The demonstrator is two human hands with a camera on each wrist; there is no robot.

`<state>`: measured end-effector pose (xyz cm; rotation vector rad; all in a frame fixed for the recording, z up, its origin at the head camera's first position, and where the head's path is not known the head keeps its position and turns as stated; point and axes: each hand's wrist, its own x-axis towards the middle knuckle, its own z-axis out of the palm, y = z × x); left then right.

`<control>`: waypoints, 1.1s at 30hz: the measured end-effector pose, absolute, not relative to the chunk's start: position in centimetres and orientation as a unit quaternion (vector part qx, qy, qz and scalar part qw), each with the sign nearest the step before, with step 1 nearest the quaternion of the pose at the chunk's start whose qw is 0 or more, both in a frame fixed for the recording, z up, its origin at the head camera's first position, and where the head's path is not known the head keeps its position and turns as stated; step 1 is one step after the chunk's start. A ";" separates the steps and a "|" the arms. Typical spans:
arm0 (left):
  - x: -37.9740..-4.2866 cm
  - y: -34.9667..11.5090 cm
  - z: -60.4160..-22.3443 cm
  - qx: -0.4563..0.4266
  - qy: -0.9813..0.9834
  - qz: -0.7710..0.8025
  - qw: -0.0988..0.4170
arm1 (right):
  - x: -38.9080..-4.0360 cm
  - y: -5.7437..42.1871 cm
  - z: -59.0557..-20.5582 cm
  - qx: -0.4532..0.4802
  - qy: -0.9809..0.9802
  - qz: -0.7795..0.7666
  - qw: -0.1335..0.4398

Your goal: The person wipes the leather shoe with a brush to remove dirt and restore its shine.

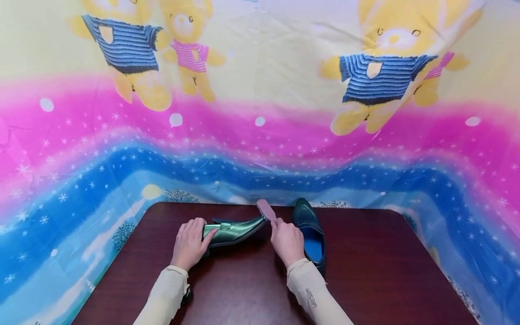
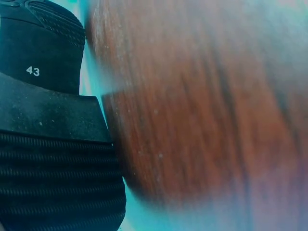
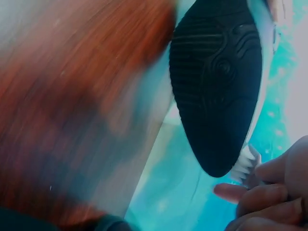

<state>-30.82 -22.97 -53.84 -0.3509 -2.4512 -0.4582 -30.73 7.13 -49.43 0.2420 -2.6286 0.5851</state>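
A dark green leather loafer (image 1: 237, 231) is held up over the table, its toe pointing right. My left hand (image 1: 191, 241) grips it at the heel end, thumb over the side. Its black ribbed sole (image 2: 53, 115), marked 43, fills the left side of the left wrist view; the hand is hardly seen there. My right hand (image 1: 287, 241) pinches the handle of a pink brush (image 1: 266, 210). White bristles (image 3: 244, 164) touch the shoe's toe in the right wrist view. Just right of that hand, a second dark loafer (image 1: 304, 216) with a blue insole stands upright, partly hidden by the wrist.
The dark reddish-brown table (image 1: 243, 289) has rounded far corners. Behind it and along both sides hangs a cloth (image 1: 260, 144) printed with bears and snowflakes, close against the table's far edge.
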 end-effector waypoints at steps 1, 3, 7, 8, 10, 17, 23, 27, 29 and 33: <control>-30.8 -22.9 -53.8 -0.133 -0.927 -0.173 0.306 | -30.6 7.1 -49.4 0.095 -0.948 0.218 0.210; -30.8 -23.0 -53.8 -0.132 -0.927 -0.170 0.308 | -30.3 6.9 -49.3 0.124 -0.945 0.237 0.191; -30.8 -23.1 -53.8 -0.128 -0.926 -0.167 0.313 | -29.6 6.4 -49.2 0.193 -0.935 0.262 0.143; -30.8 -23.1 -53.8 -0.128 -0.926 -0.167 0.314 | -29.4 6.3 -49.3 0.207 -0.933 0.261 0.138; -30.9 -23.1 -53.8 -0.129 -0.926 -0.168 0.313 | -29.2 6.2 -49.3 0.222 -0.932 0.253 0.135; -31.0 -22.9 -53.9 -0.129 -0.926 -0.172 0.310 | -29.7 6.5 -49.6 0.180 -0.942 0.233 0.164; -30.9 -22.9 -53.9 -0.129 -0.926 -0.173 0.311 | -30.5 6.9 -49.5 0.117 -0.950 0.214 0.194; -30.8 -22.8 -53.9 -0.134 -0.925 -0.170 0.312 | -31.0 7.1 -49.6 0.076 -0.954 0.205 0.206; -30.7 -22.8 -53.9 -0.136 -0.924 -0.169 0.314 | -31.2 7.2 -49.7 0.057 -0.954 0.209 0.205; -30.7 -22.8 -53.9 -0.135 -0.925 -0.168 0.314 | -31.5 7.2 -49.8 0.038 -0.954 0.217 0.202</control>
